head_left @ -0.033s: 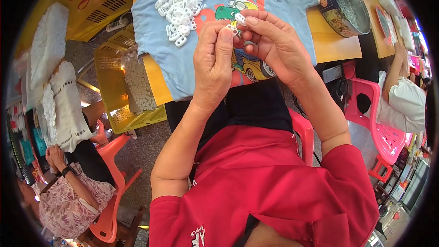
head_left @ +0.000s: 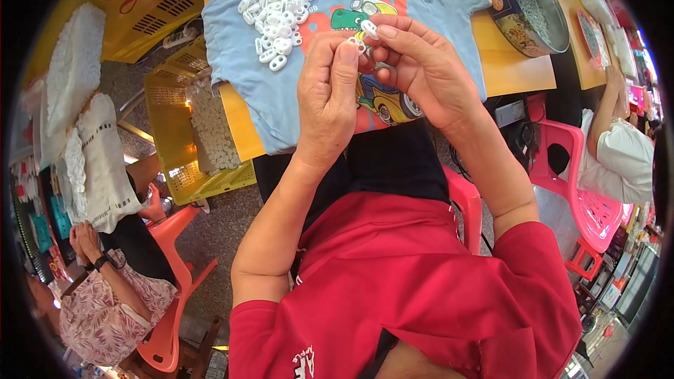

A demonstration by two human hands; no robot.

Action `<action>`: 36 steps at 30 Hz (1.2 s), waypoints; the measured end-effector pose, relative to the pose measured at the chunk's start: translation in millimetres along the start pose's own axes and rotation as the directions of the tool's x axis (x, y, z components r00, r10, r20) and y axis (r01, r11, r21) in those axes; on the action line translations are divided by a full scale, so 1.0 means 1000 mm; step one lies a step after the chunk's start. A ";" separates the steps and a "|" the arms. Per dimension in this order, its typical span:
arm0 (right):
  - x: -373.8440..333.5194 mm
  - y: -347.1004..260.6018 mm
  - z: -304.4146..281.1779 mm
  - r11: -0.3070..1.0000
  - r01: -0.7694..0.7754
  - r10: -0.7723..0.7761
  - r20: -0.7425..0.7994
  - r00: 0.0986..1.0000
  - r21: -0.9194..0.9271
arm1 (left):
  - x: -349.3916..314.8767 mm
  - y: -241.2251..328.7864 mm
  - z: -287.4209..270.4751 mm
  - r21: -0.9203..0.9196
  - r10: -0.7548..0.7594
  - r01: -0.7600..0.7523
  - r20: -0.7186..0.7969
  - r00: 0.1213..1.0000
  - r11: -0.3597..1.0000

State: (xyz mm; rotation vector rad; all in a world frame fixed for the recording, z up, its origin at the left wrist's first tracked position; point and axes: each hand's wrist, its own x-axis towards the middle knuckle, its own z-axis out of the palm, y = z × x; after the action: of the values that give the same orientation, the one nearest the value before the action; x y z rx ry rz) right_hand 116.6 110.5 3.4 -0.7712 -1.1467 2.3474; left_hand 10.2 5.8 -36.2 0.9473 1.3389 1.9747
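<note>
My left hand (head_left: 328, 84) and my right hand (head_left: 425, 67) meet over a light blue T-shirt (head_left: 242, 98) spread on the table. Between thumb and fingers of the right one is a small white oval plastic piece with two holes (head_left: 369, 29). A similar small white plastic piece (head_left: 356, 45) shows at my left thumb tip, pinched there; the fingers hide part of it. Left of my hands, a loose pile of such white two-holed pieces (head_left: 279, 20) lies on the shirt, which has a green dinosaur print.
A round tin (head_left: 497, 17) holding many small metallic-looking bits stands at the table's right. Below the table's left side, a yellow crate (head_left: 165, 126) contains a mass of small white pieces. Other people sit on either side, one on an orange chair (head_left: 168, 253), another by a pink chair (head_left: 572, 161).
</note>
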 end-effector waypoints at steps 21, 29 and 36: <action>-0.004 0.004 0.005 0.982 0.139 -0.147 -0.056 0.988 -0.126 | 0.001 -0.006 0.001 0.086 0.070 -0.067 -0.026 0.997 0.994; -0.003 0.008 0.004 0.919 0.275 -0.297 -0.036 0.954 -0.284 | 0.000 -0.002 0.001 0.077 0.032 -0.030 -0.022 0.999 0.997; -0.005 0.010 0.010 0.859 0.348 -0.388 -0.037 0.921 -0.375 | 0.000 -0.002 0.001 0.048 0.019 -0.018 -0.029 0.999 0.999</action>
State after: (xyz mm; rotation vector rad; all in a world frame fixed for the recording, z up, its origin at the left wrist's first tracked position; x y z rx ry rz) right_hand 113.3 96.1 1.9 -0.7128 -1.5485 1.7782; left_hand 11.4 7.2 -37.5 0.9589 1.4036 1.9859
